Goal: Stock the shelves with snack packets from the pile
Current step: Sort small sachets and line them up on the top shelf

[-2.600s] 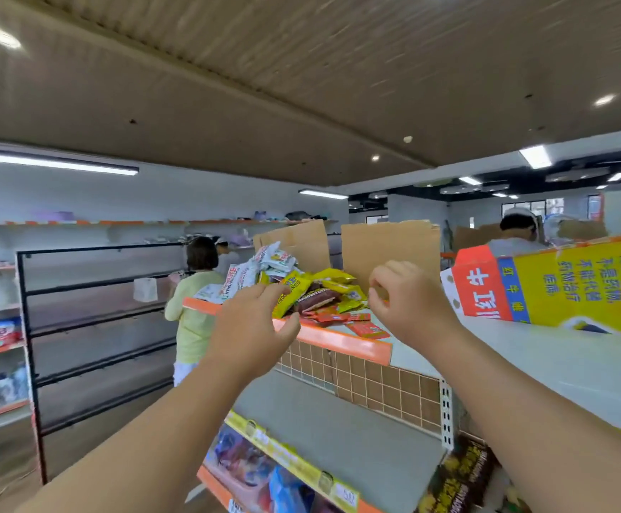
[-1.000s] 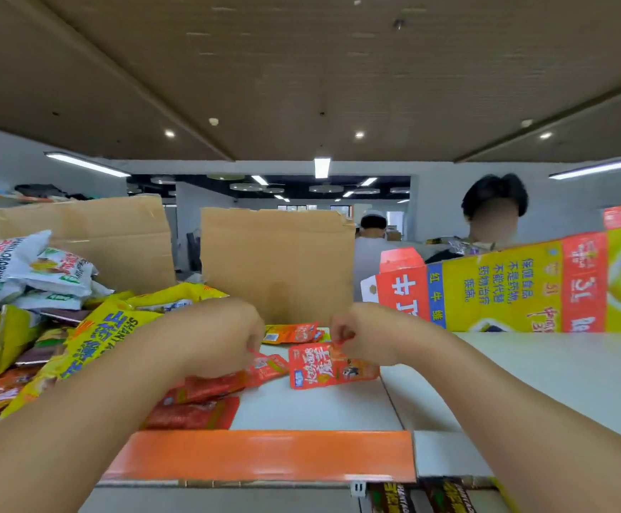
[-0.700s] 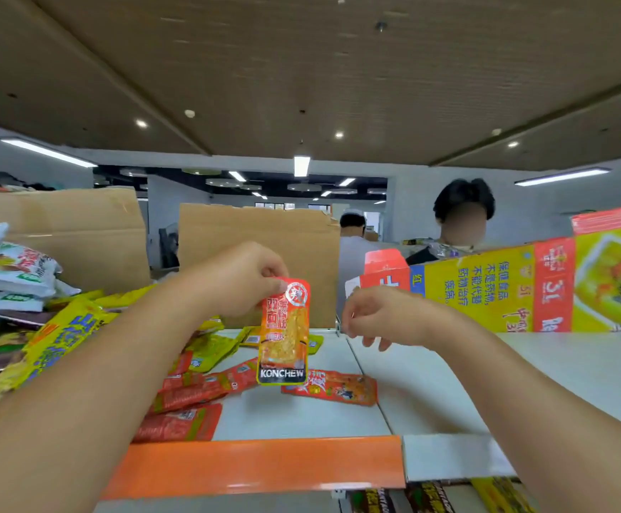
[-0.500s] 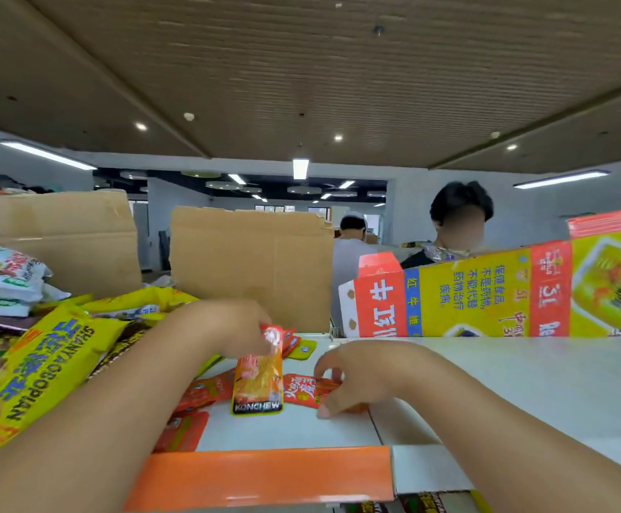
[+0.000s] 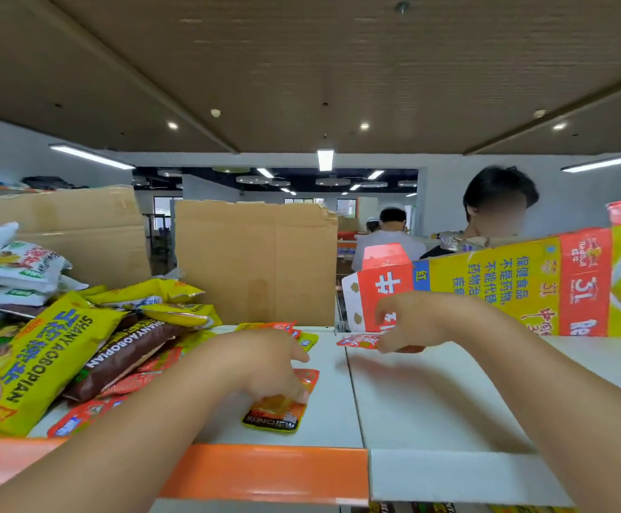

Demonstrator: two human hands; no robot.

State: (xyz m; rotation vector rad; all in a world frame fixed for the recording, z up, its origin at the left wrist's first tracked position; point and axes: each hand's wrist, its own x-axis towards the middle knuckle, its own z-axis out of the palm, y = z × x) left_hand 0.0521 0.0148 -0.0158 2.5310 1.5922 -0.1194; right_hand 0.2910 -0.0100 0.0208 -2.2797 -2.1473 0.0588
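Observation:
A pile of snack packets (image 5: 53, 349), yellow, brown, white and red, covers the left of the white shelf top (image 5: 424, 405). My left hand (image 5: 264, 364) presses its fingers on an orange KONCHEW packet (image 5: 277, 411) lying flat near the orange front edge (image 5: 272, 472). Farther back and to the right, my right hand (image 5: 418, 320) grips a small red packet (image 5: 361, 341) just above the shelf surface. A few small orange and yellow packets (image 5: 286, 329) lie behind my left hand.
Two brown cardboard sheets (image 5: 257, 261) stand upright at the back of the shelf. A yellow and red carton (image 5: 516, 286) stands at the right. Beyond it are a person (image 5: 498, 205) close by and another (image 5: 390, 235) farther off. More packets show below the shelf edge (image 5: 412, 507).
My left hand has laid the KONCHEW packet flat on the shelf. My right hand has picked up the red packet and carried it back and to the right.

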